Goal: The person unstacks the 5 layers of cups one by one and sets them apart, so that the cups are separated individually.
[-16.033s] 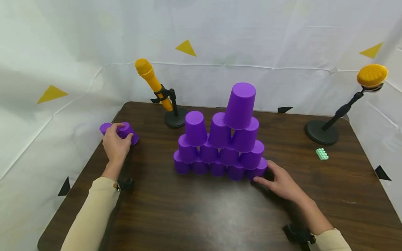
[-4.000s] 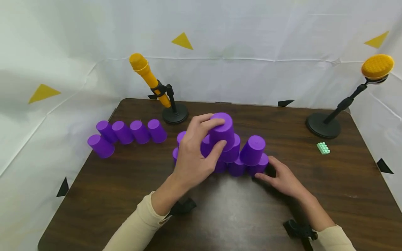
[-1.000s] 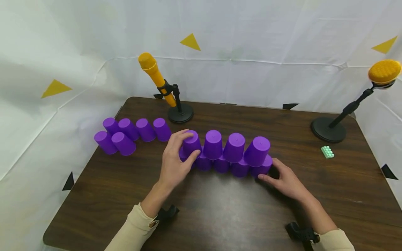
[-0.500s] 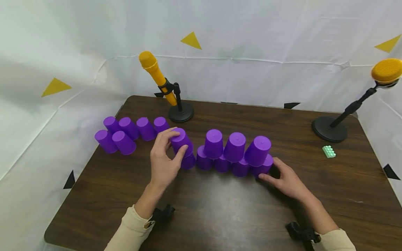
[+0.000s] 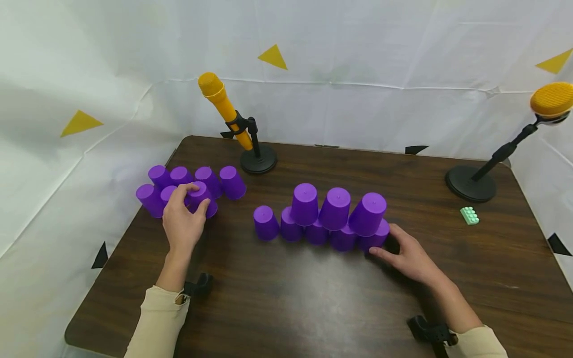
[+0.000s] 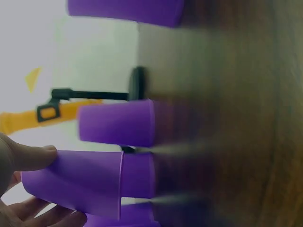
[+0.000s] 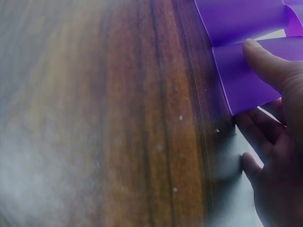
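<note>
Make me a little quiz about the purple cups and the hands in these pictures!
1. True or false: the left hand grips a purple cup beside the cup group at the table's left edge.
2. How many cups sit on the upper row of the stack? A) one B) three C) five
3. Fill in: the right hand touches the stack's ____ end.

Key: 1 true. 2 B. 3 right, at the end bottom cup.
</note>
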